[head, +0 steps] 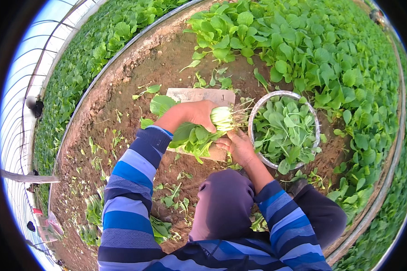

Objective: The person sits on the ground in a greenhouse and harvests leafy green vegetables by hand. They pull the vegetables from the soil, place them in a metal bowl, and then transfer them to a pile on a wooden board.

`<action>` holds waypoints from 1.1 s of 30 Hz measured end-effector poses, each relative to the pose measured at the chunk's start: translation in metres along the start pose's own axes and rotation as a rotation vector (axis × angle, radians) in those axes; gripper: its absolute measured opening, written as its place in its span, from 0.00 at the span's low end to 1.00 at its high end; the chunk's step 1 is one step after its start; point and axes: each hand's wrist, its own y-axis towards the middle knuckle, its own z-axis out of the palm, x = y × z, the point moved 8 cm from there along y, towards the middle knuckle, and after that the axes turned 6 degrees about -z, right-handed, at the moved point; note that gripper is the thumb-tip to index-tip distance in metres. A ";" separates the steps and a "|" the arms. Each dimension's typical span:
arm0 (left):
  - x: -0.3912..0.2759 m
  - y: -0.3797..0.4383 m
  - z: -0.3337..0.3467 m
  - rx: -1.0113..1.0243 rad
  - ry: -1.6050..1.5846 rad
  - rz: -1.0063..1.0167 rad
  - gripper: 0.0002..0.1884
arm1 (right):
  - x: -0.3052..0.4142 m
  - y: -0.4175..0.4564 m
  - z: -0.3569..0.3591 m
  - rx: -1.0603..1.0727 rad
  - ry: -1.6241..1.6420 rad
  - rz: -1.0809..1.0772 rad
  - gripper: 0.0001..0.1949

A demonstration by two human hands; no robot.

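Note:
My left hand (201,114) is wrapped around a bunch of leafy greens (222,118), its pale stems and thin roots pointing right and its leaves hanging left below my wrist. Just under the root end, my right hand (236,144) touches the lower edge of the bunch with its thumb and fingertips; whether it grips any stems I cannot tell. Beneath the bunch a flat pale board (224,97) lies on the soil, partly hidden by my hands and the leaves. To the right of my hands stands a round tub (316,135) filled with loose leafy greens (285,125).
Dense rows of growing greens (312,57) stand ahead and to the right. Loose leaves lie scattered over the soil (122,169). Bundled greens (94,210) lie at the lower left. A pole (30,176) juts in from the left, beside the arched greenhouse frame.

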 end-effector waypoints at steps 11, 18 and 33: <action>0.033 0.073 0.033 0.297 0.024 -0.245 0.34 | -0.021 -0.003 -0.062 -0.276 -0.361 0.125 0.21; 0.002 0.064 -0.001 -0.033 0.414 -0.084 0.44 | -0.024 0.001 -0.058 -0.314 -0.182 0.152 0.17; -0.010 0.062 -0.012 -0.296 0.838 -0.193 0.37 | -0.025 0.014 -0.056 -0.337 -0.067 0.201 0.20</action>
